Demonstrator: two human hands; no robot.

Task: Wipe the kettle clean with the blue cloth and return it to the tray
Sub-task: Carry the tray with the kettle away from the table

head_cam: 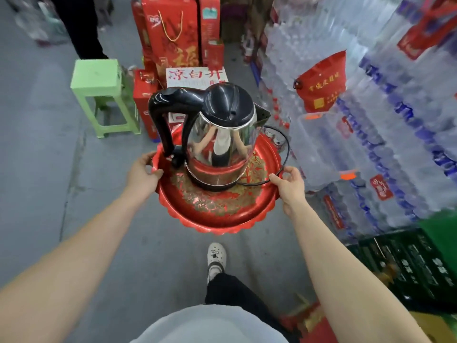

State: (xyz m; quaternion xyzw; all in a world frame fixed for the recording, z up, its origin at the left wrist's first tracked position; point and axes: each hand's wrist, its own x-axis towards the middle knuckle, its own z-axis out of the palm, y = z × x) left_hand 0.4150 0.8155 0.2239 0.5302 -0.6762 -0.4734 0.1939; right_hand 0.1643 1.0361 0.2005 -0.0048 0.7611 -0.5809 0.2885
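A steel kettle (pixel 217 147) with a black lid and black handle stands upright on a round red tray (pixel 217 211) with gold patterning. I hold the tray in the air in front of me. My left hand (pixel 142 173) grips its left rim. On the right rim, my right hand (pixel 288 186) holds the tray together with the kettle's black cord (pixel 284 149), which loops around the right side. No blue cloth shows in this view.
A green plastic stool (pixel 103 95) stands on the grey floor at the left. Red gift boxes (pixel 173 33) are stacked straight ahead. Shrink-wrapped bottled water packs (pixel 371 107) wall the right side, with dark crates (pixel 408 266) below. A person's dark leg (pixel 81 28) stands at the back left.
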